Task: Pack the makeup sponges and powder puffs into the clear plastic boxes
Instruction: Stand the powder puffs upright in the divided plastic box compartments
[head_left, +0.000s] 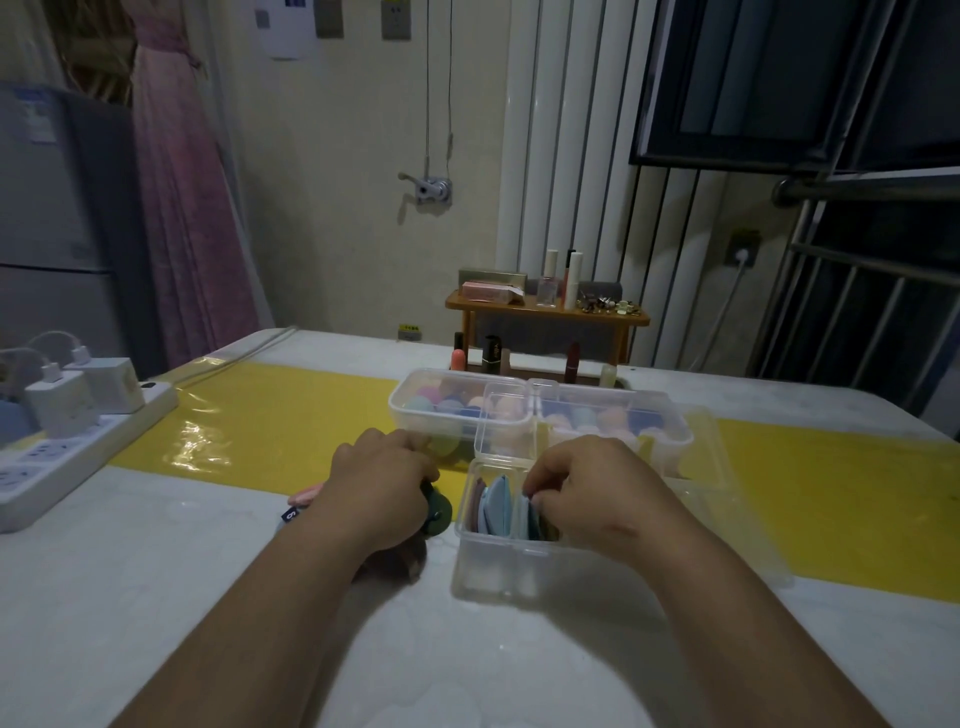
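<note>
A small clear plastic box (470, 540) sits open in front of me with flat powder puffs (494, 506) standing on edge inside, blue, mauve and dark ones. My right hand (587, 486) reaches into its right side and pinches the puffs there with curled fingers. My left hand (382, 483) lies on the table just left of the box, its fingers curled round a dark green puff (438, 514). A pink puff (306, 493) with a dark tag peeks out behind that hand. Two larger clear boxes (415, 410) (670, 421) further back hold coloured makeup sponges.
A white power strip (62, 452) with chargers lies at the left table edge. A yellow runner (270, 421) crosses the table. A small wooden shelf (545, 312) with cosmetics stands behind the boxes. Clear lids (727, 483) lie to the right of the boxes.
</note>
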